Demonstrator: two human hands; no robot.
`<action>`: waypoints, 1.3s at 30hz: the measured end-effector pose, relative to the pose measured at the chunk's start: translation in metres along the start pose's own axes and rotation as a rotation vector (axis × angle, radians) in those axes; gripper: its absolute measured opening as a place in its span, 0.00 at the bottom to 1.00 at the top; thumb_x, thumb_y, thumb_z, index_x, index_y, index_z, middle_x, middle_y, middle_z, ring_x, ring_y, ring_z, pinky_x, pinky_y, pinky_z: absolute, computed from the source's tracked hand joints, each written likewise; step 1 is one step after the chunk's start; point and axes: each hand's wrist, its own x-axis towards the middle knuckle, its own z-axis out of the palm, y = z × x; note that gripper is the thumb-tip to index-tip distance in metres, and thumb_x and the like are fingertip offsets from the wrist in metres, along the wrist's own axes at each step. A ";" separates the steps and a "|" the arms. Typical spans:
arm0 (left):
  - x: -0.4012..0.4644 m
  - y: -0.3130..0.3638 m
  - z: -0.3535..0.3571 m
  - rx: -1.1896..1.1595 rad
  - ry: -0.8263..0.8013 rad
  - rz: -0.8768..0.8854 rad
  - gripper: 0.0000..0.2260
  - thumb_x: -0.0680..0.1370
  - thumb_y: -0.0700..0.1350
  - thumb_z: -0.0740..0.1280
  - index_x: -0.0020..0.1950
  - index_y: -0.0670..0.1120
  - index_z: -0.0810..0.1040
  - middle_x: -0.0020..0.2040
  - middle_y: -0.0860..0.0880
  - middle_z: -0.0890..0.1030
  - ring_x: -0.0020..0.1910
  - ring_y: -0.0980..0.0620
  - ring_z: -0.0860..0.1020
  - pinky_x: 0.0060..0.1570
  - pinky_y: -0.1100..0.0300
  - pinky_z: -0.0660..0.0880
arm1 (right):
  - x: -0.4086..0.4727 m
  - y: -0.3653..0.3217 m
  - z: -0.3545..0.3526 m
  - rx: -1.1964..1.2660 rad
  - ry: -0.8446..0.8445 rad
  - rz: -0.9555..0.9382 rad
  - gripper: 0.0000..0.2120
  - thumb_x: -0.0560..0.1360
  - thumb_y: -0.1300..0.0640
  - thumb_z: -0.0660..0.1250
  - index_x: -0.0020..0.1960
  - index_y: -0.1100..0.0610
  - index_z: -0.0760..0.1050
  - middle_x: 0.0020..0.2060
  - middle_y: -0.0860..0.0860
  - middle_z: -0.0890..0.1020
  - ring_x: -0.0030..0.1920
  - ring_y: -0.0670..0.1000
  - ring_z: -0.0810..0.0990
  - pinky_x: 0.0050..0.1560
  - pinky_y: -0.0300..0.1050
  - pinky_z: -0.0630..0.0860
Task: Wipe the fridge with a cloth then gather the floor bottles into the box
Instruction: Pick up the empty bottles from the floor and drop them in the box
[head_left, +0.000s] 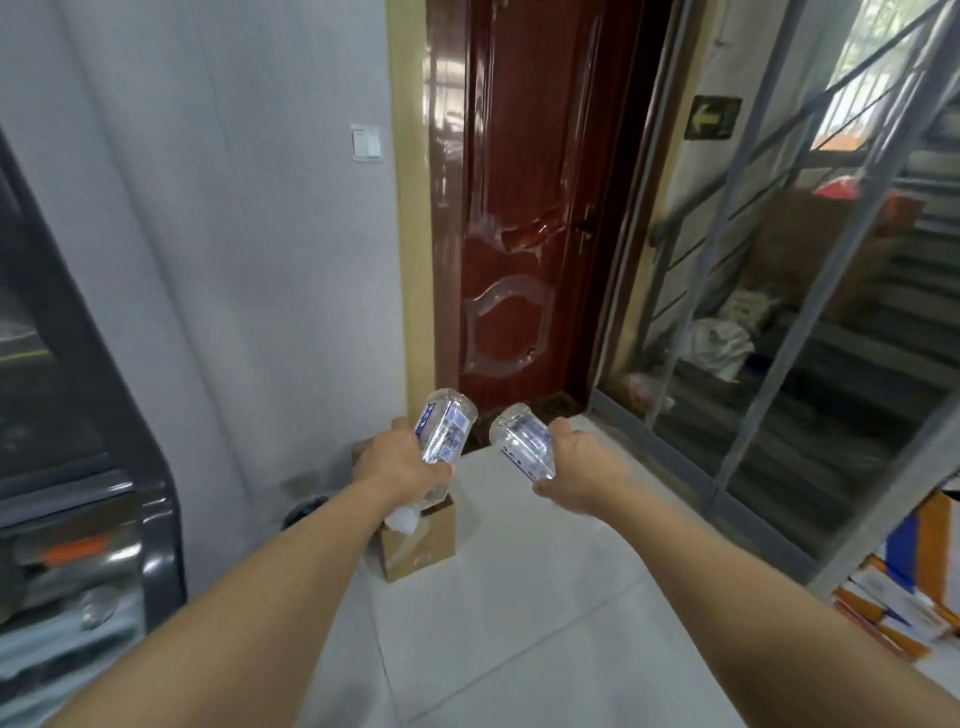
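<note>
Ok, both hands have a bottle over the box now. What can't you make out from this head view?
- Inside of the cardboard box: hidden by the left hand and its bottle.
- Bottle caps: the left one is behind the left hand, the right bottle's behind the right hand.
- Label print: too blurred to read.
- Fridge: cut off by the left edge, its contents smeared.
- Floor behind the arms: hidden, so remaining bottles are unknown.

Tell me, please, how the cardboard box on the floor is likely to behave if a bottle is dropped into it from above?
The cardboard box is small and narrow with thin walls, so it probably weighs little and may slide on the smooth tiled floor. Standing taller than wide, it could tip if a bottle strikes its rim. It stands close to the wall, which may steady it.
</note>
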 end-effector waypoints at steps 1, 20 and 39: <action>0.021 0.006 0.000 -0.014 0.000 -0.009 0.24 0.68 0.54 0.71 0.56 0.43 0.66 0.52 0.44 0.77 0.49 0.44 0.77 0.47 0.53 0.77 | 0.021 0.005 -0.003 -0.003 0.004 -0.010 0.25 0.70 0.49 0.70 0.59 0.57 0.63 0.53 0.55 0.77 0.51 0.58 0.78 0.45 0.50 0.75; 0.319 0.117 0.054 -0.069 0.140 -0.315 0.24 0.69 0.54 0.72 0.56 0.44 0.66 0.48 0.46 0.75 0.44 0.47 0.76 0.39 0.57 0.72 | 0.397 0.111 -0.024 0.007 -0.071 -0.342 0.26 0.69 0.49 0.71 0.60 0.57 0.63 0.54 0.56 0.78 0.54 0.59 0.79 0.44 0.47 0.71; 0.498 0.040 0.078 -0.152 0.263 -0.811 0.27 0.68 0.57 0.73 0.57 0.43 0.66 0.49 0.46 0.75 0.43 0.49 0.74 0.34 0.61 0.68 | 0.664 0.018 0.044 -0.109 -0.284 -0.725 0.23 0.69 0.51 0.68 0.59 0.56 0.63 0.55 0.56 0.79 0.54 0.59 0.79 0.44 0.45 0.70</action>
